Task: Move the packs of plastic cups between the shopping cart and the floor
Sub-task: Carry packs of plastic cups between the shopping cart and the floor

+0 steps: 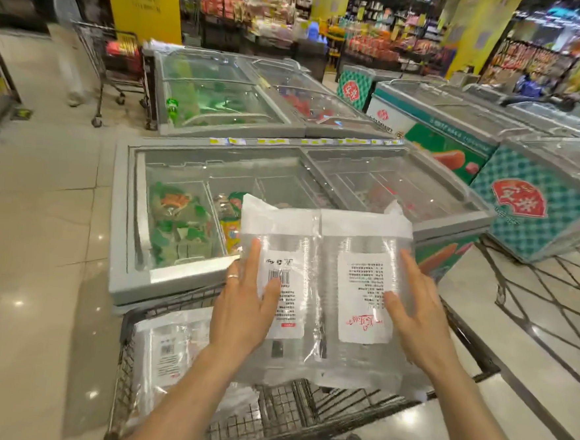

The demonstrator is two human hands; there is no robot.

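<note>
Packs of plastic cups [328,243], two side by side, are pressed between my left hand [245,306] and right hand [418,321], fingers flat, above the shopping cart [278,415]. Only the squeeze holds the slick film, so the pair may buckle and drop. Their long axes run away from me, white ends toward the freezer [123,225]
</note>
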